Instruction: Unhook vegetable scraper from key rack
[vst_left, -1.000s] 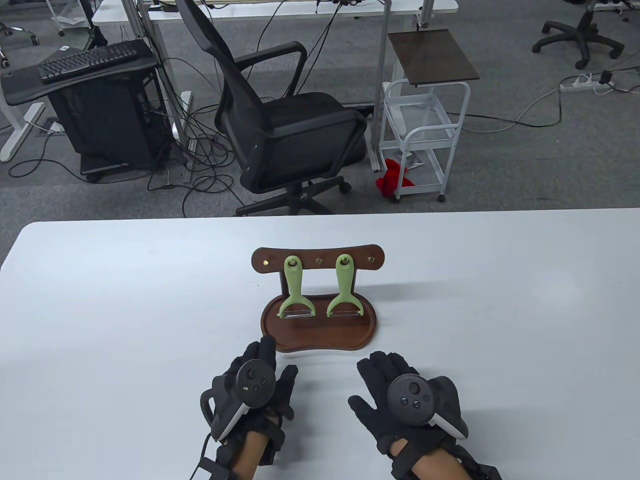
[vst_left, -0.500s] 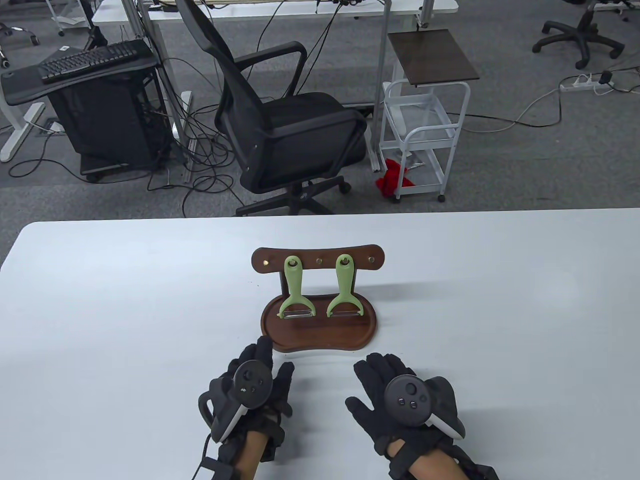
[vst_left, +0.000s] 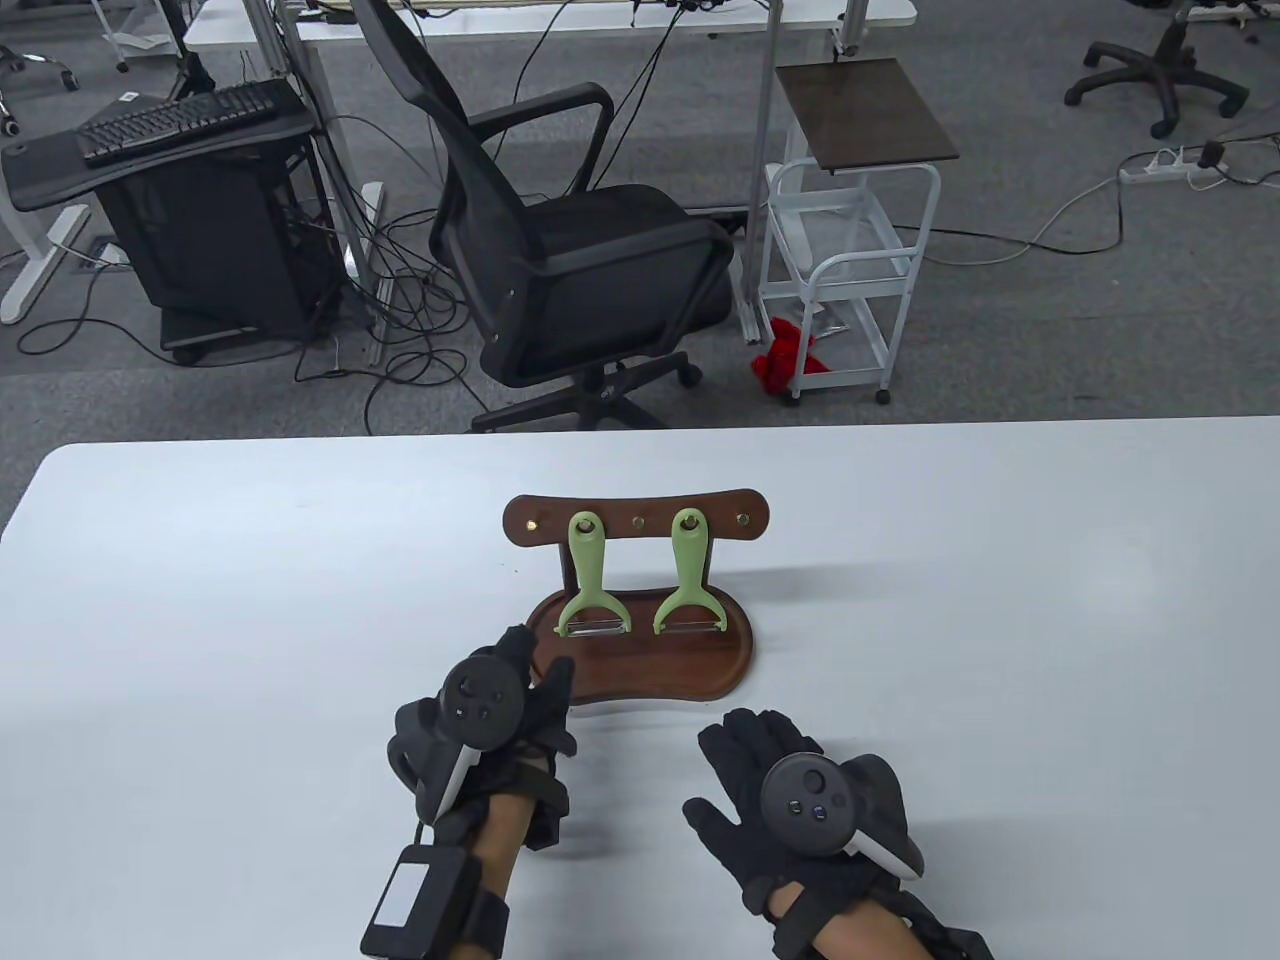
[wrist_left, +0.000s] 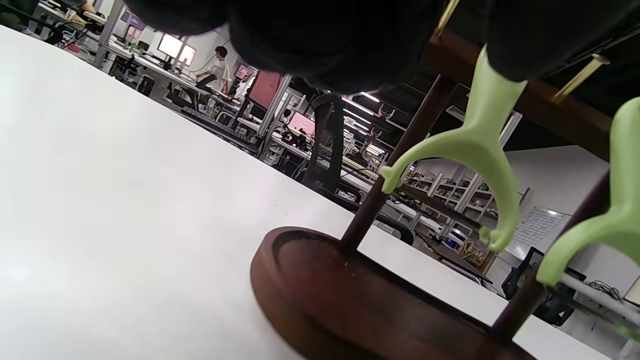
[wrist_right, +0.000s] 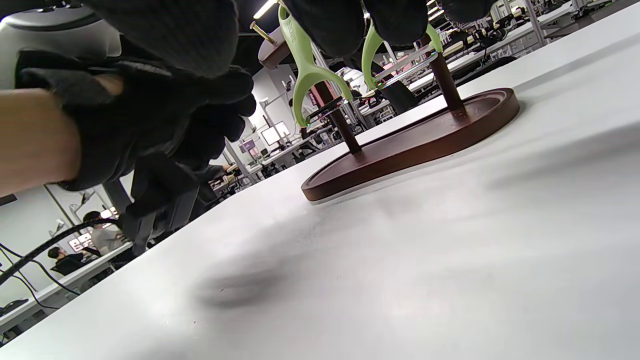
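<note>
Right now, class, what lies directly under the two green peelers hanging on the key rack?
Under the left peeler and right peeler lies the rack's dark wooden base tray; its visible surface is bare. The left hand covers the tray's near-left edge, so that part is hidden.

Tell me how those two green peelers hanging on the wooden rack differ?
The left peeler hangs nearer the left hand, whose fingers reach over the rack's base; the right peeler hangs farther from that hand, toward the right hand resting on the table. Otherwise they match: both pale green, Y-shaped, blade down, each on a brass hook of the key rack.
</note>
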